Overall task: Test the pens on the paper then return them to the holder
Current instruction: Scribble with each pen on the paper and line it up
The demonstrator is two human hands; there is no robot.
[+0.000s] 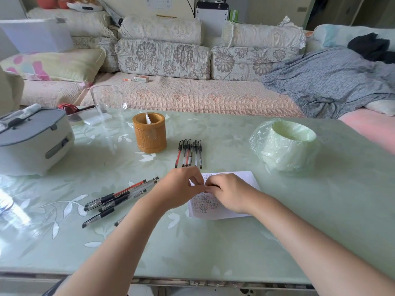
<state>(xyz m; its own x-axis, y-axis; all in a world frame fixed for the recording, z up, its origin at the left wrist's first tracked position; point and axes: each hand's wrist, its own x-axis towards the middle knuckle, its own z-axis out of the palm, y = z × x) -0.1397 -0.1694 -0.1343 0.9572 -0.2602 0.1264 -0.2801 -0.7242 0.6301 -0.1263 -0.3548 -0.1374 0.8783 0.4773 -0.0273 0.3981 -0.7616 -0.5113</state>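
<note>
My left hand (181,190) and my right hand (229,194) meet fingertip to fingertip over the white paper (245,180), which carries rows of scribbles. Their curled fingers pinch a thin dark pen between them, and the hands hide most of it. Beyond the paper, several pens (189,153) lie side by side in a neat row. Several more pens (119,197) lie loose to the left of my left arm. The brown cylindrical pen holder (149,133) stands upright further back, with only a white slip in it.
A grey-lidded white appliance (32,142) sits at the left edge of the green glass table (213,248). A clear glass (108,105) stands behind the holder. A bin lined with a green bag (286,144) stands to the right. A sofa runs along the far side.
</note>
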